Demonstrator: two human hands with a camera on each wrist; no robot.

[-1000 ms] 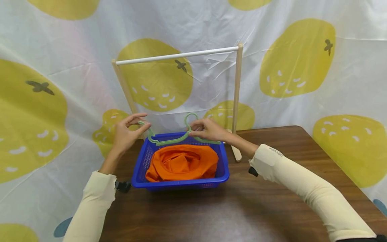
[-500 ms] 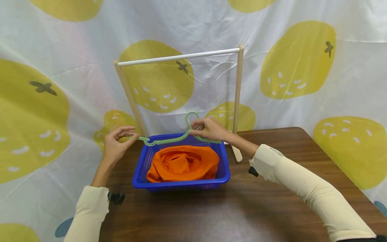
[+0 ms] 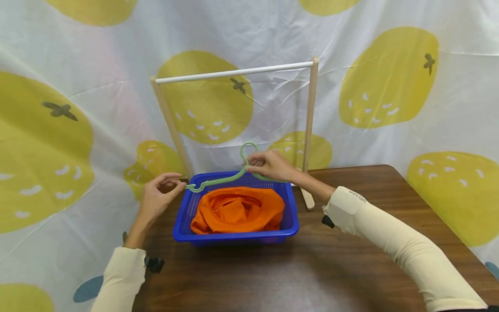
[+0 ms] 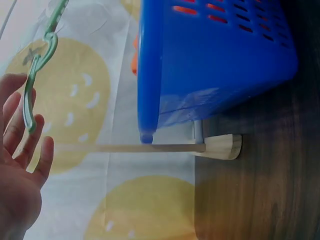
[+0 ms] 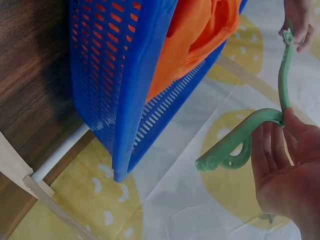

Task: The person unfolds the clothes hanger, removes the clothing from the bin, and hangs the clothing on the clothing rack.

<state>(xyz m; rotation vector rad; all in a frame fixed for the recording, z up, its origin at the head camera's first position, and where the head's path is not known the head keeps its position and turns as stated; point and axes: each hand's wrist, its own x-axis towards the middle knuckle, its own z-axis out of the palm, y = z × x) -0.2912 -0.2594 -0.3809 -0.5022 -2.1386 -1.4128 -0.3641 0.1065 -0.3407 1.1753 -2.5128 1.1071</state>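
Smooth plastic is seen in the hanger and basket (the latter glossy), matt cloth in the orange bundle, wood, possibly laminate, in the table.

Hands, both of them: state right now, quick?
Left hand: closed, pinching one end of the green hanger.
Right hand: closed, holding the green hanger near its middle.

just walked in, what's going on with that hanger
A person is holding a green hanger up in the air with both hands. The right hand grips it just below the hook, and the left hand pinches one end. A blue basket with orange cloth bunched inside sits on the table. Behind it stands a rack with a white bar; the hanger isn't on it.
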